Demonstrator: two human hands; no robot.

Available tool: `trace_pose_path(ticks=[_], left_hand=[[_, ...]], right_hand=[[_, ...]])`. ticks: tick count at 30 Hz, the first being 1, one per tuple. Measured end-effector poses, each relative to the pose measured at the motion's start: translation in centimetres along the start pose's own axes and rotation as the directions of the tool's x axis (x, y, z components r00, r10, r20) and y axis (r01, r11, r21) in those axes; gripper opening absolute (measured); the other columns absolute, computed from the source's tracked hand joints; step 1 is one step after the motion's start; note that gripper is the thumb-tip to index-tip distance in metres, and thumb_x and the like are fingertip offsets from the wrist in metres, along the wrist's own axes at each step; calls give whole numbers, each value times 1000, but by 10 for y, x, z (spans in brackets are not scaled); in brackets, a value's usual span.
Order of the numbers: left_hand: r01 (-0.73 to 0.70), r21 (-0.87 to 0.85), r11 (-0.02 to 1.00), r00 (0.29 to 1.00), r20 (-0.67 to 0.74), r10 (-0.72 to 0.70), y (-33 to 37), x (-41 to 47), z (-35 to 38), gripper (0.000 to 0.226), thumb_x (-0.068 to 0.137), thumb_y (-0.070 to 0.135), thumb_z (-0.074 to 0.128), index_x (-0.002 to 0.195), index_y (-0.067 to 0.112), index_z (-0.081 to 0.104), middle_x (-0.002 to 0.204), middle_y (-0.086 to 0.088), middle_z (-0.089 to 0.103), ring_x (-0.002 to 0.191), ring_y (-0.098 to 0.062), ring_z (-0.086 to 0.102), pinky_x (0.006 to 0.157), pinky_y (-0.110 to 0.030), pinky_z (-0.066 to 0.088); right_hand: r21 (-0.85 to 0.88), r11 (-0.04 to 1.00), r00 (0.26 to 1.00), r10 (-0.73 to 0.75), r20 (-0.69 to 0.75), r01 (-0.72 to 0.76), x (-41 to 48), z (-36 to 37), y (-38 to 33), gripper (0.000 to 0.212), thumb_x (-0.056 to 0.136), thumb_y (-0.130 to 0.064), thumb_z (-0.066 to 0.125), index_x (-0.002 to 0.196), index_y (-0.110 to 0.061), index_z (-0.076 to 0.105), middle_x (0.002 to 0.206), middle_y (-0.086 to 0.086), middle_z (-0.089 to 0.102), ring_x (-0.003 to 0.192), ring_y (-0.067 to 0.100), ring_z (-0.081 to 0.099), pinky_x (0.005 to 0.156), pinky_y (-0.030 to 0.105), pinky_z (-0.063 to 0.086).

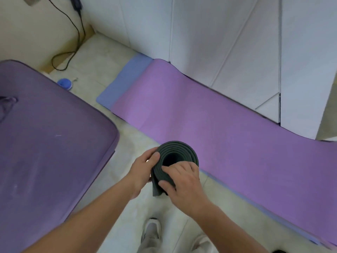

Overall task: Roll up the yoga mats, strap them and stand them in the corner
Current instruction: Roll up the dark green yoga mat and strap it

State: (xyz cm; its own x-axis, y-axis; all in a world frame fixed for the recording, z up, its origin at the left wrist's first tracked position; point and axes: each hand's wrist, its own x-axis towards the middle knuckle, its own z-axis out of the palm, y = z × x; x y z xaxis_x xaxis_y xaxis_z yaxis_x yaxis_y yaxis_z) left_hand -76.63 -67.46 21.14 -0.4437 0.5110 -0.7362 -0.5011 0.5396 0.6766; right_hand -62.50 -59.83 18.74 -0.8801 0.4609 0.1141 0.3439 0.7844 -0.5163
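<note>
The grey yoga mat (179, 152) stands on end between the person's hands, its long axis running straight down to the floor (127, 225), so only the spiral top end shows. The left hand (144, 167) wraps the roll's left side in a clenched grip. The right hand (184, 185) pinches the loose outer flap (157, 189), which hangs off the near side unfastened. The roll looks ready for strapping, but I see no strap. The corner (91, 31) lies well ahead and to the left, on the left hand's side.

I count three mats: this rolled one, a pink-purple mat (200, 110) flat along the white cupboard doors (218, 42), and a blue mat (124, 83) under it. There are two hands, both on the roll.
</note>
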Motion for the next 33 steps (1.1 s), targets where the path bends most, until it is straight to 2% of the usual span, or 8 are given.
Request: trace_pose_path(ticks=[3,7,15,18,22,26,29,33], left_hand=[[27,-31,999,1000,8,-26,6,6,-12,22,103,30,53,119,37,66,110,9,74,109,-14,65,92,-48,52],[96,-78,992,995,34,-94,4,7,-30,24,100,30,56,120,32,68,112,7,75,114,-17,65,100,-56,49],[206,-205,957,977,97,-190,-10,0,-71,26,98,16,60,123,16,68,116,-4,74,117,-22,65,102,-55,49],[241,-83,967,968,88,-234,-3,-6,-74,27,95,13,65,122,16,67,120,-12,71,116,-24,64,100,-57,50],[273,121,954,951,114,-287,8,-29,-46,73,88,30,76,150,26,39,148,-3,44,119,-18,47,93,-49,52],[239,268,933,968,14,-252,1,-35,-9,90,87,40,75,157,27,21,155,-6,36,109,-20,47,88,-46,58],[137,478,868,989,-13,-149,2,-32,7,69,95,39,62,154,30,27,138,-7,49,102,-21,58,81,-41,61],[164,413,896,984,-8,-176,2,-36,17,51,93,36,65,138,27,42,120,-3,60,99,-24,67,74,-47,63]], right_hand=[[-71,992,992,99,-74,-104,31,-4,-8,36,92,-42,49,112,-22,71,118,-2,64,113,24,53,98,39,29],[-284,941,954,240,177,-184,61,13,-27,61,100,-52,23,147,-21,46,155,2,41,144,33,32,112,61,22],[-371,927,894,206,399,-49,60,32,-50,71,100,-59,10,158,-18,14,166,5,8,153,34,1,115,67,8],[-370,928,873,214,437,-42,46,27,-54,71,100,-60,18,157,-18,18,165,7,16,151,36,10,114,67,11],[-247,968,880,146,453,-33,27,5,-31,64,98,-53,31,153,-23,27,162,5,25,149,32,21,111,65,27],[-60,894,765,413,494,-444,29,-27,-4,97,84,-53,58,157,-33,-2,165,-1,-10,152,23,-3,120,48,16],[45,665,535,557,635,-745,26,-35,16,110,74,-45,78,158,-28,9,157,4,27,142,24,35,108,36,38],[74,659,538,538,649,-748,31,-37,31,55,82,-11,70,134,-19,53,115,1,66,101,17,62,81,26,52]])
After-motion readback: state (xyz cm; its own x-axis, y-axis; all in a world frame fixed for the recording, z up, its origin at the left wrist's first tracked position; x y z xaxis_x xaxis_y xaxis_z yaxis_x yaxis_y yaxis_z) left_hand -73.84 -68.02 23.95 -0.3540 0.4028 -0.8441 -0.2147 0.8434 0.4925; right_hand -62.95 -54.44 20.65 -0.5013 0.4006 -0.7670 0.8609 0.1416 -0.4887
